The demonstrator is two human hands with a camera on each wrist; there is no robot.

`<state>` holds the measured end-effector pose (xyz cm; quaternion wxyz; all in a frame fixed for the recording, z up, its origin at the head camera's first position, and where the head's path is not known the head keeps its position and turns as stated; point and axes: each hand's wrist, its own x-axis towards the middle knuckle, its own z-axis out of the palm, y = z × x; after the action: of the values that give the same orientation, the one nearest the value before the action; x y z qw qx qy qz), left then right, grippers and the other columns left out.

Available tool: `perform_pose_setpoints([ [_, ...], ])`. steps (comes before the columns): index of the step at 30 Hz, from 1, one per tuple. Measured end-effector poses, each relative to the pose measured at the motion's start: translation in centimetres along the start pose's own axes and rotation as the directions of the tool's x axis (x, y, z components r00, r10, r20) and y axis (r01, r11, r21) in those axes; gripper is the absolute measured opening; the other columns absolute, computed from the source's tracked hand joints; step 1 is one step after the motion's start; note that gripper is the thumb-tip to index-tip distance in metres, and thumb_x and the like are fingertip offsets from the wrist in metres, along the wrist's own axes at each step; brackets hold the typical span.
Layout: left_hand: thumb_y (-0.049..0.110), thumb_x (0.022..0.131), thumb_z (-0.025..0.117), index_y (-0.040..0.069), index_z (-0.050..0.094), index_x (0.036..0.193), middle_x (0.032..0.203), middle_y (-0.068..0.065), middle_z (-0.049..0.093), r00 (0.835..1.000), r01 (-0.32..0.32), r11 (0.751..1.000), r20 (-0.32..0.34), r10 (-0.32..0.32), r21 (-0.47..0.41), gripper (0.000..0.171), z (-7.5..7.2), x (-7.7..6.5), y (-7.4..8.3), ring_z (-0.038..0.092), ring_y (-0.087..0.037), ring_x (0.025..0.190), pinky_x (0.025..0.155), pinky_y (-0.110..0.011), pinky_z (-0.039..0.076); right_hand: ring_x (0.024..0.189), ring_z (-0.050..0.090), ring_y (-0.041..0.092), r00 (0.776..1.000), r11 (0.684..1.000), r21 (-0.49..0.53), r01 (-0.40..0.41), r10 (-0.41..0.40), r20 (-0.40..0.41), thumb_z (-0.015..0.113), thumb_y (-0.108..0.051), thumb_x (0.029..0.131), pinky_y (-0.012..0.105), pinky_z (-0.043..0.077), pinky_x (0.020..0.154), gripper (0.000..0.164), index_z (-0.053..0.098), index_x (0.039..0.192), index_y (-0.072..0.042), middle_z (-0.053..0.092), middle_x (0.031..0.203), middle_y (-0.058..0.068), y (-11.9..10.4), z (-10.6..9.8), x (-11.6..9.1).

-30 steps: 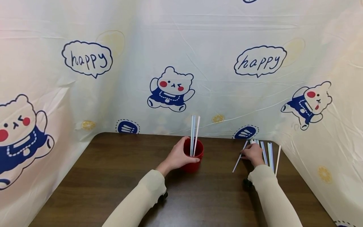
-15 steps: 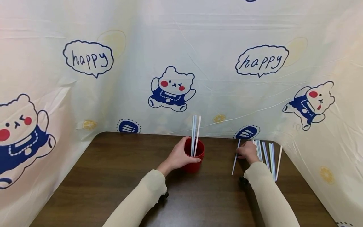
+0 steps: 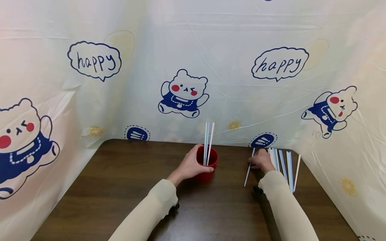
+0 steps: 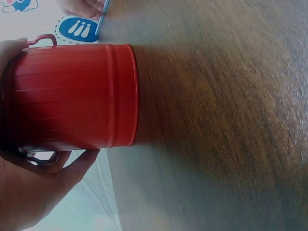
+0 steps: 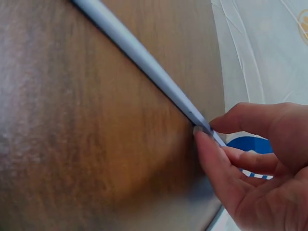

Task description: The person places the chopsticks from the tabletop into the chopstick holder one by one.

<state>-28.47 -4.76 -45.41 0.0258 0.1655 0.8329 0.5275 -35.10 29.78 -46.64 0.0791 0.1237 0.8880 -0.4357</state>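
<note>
My left hand (image 3: pixel 192 164) grips the rim of a red metal bucket (image 3: pixel 205 176), thumb at the near side and fingers round the far side. The bucket stands upright on the table; the left wrist view shows its ribbed wall (image 4: pixel 72 98) and small side handles. Several pale straws (image 3: pixel 206 138) stick up out of it. To the right, my right hand (image 3: pixel 261 160) pinches a pale bluish straw (image 3: pixel 247 175) between thumb and fingertips. In the right wrist view that straw (image 5: pixel 149 67) runs slantwise, close over the wood.
Several more straws (image 3: pixel 282 162) in white, blue and purple lie side by side at the table's back right, just right of my right hand. A printed curtain (image 3: pixel 229 67) hangs behind the brown wooden table (image 3: pixel 126 174) and along its sides.
My right hand has moved left with the pinched straw, away from the other straws, the straw's near end swinging slightly left. My left hand stays on the bucket.
</note>
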Motion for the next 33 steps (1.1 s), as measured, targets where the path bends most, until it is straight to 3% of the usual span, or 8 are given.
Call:
perform_pose_setpoints([
  [4,0.029,0.074,0.092,0.02,0.041,0.145,0.138,-0.002,0.056,1.0,-0.01,1.0,-0.005,0.01,-0.011,0.088,-0.1,0.2,0.0,0.055,-0.027,0.126,0.097,-0.05,0.055,0.069,0.072,0.025,1.0,0.999,-0.032,-0.003,0.004,0.021,0.071,-0.001,0.086,0.037,0.063,0.064,0.014,0.061,0.09,0.007,0.066,0.087,0.019,-0.5,0.0,0.1],
  [17,0.031,0.074,0.091,0.02,0.041,0.146,0.138,0.0,0.056,1.0,0.001,1.0,0.003,-0.001,0.012,0.089,0.1,-0.1,0.0,0.055,-0.022,0.124,0.097,-0.048,0.055,0.065,0.07,0.023,0.997,0.996,0.07,-0.048,0.044,0.06,0.072,0.002,0.086,0.039,0.063,0.066,0.016,0.062,0.095,0.01,0.065,0.08,0.017,-0.5,0.2,-0.1],
  [21,0.032,0.074,0.092,0.019,0.04,0.147,0.14,-0.002,0.055,1.0,-0.002,1.0,0.005,0.002,0.005,0.09,0.0,-0.1,0.1,0.055,-0.027,0.126,0.098,-0.049,0.054,0.062,0.07,0.024,0.999,0.997,-0.079,-0.017,0.021,0.041,0.071,-0.001,0.086,0.038,0.062,0.061,0.021,0.059,0.098,0.011,0.065,0.08,0.019,-1.2,0.5,-0.3],
  [25,0.029,0.073,0.092,0.018,0.041,0.146,0.139,-0.005,0.055,1.0,-0.011,1.0,-0.01,0.011,-0.011,0.089,-0.2,0.1,0.2,0.054,-0.033,0.128,0.098,-0.052,0.054,0.057,0.07,0.028,0.999,0.945,-0.324,0.046,-0.039,0.029,0.068,-0.003,0.086,0.036,0.059,0.052,0.022,0.058,0.099,0.01,0.066,0.084,0.025,-2.4,1.1,-0.4],
  [27,0.03,0.073,0.092,0.018,0.041,0.146,0.139,-0.005,0.056,1.0,-0.014,1.0,-0.011,0.013,-0.012,0.089,-0.2,0.1,0.2,0.054,-0.033,0.128,0.098,-0.052,0.054,0.057,0.07,0.029,0.998,0.927,-0.37,0.056,-0.047,0.033,0.067,-0.004,0.086,0.037,0.059,0.051,0.025,0.059,0.103,0.012,0.066,0.09,0.029,-2.8,1.2,-0.4],
  [30,0.031,0.074,0.091,0.018,0.041,0.146,0.139,-0.004,0.056,1.0,-0.01,1.0,0.001,0.01,-0.01,0.089,-0.1,0.1,0.1,0.053,-0.033,0.128,0.099,-0.05,0.054,0.059,0.071,0.03,0.999,0.949,-0.313,0.023,-0.01,0.042,0.068,-0.004,0.087,0.038,0.06,0.054,0.035,0.056,0.114,0.016,0.064,0.096,0.032,-2.8,1.2,-0.3],
  [33,0.031,0.073,0.092,0.019,0.04,0.147,0.139,-0.003,0.055,1.0,-0.002,1.0,0.001,0.002,-0.009,0.09,-0.1,0.0,0.0,0.053,-0.032,0.128,0.097,-0.05,0.055,0.063,0.073,0.029,0.997,0.99,-0.136,-0.024,0.035,0.075,0.068,0.001,0.088,0.039,0.062,0.061,0.044,0.049,0.123,0.019,0.063,0.096,0.03,-2.3,0.9,-0.3],
])
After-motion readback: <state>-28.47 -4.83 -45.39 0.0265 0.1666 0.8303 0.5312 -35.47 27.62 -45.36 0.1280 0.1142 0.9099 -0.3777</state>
